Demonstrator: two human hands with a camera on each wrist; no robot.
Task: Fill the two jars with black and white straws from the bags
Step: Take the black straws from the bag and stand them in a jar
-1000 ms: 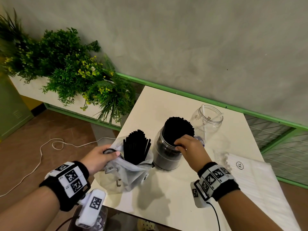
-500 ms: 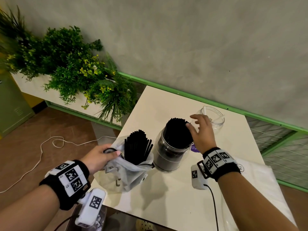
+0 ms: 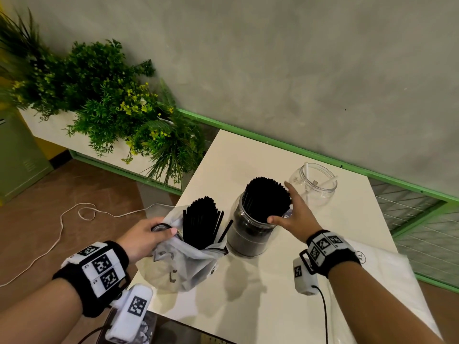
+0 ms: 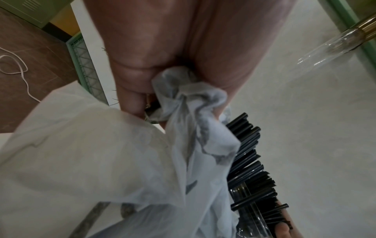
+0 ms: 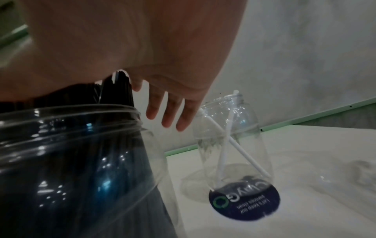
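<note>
Left hand: fingers bunched tight on the bag mouth, black straws upright inside. Right hand: fingers spread, holding nothing, against the packed bundle in the near jar. Far jar: two white straws only. Advice: tamp the bundle level, steady the jar, then start on white.

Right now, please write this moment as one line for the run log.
left hand: grips bag of black straws | right hand: open beside full black-straw jar | clear jar: two white straws
</note>
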